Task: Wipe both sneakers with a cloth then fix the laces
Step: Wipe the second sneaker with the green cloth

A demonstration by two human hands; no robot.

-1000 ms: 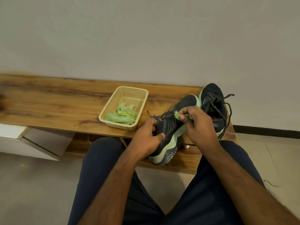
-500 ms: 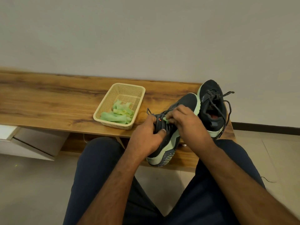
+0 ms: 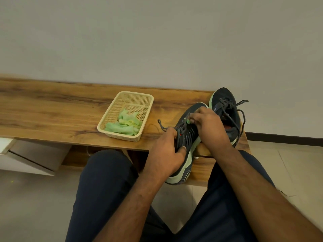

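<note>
Head view: we are sliding our right hand [image 3: 209, 126], pinching the cloth [image 3: 188, 121], toewards along the near sneaker [image 3: 187, 137], our left hand [image 3: 167, 152] gripping it; wiping is continuing.

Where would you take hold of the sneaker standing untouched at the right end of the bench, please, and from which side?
Probably by the heel collar of the far sneaker, coming from the near right. Its opening faces up and toward the camera, so fingers can hook inside the rim. The left hand and right hand with the held sneaker crowd its left side, and loose laces drape over its right side.

soft even light, wide-angle edge bending
</note>
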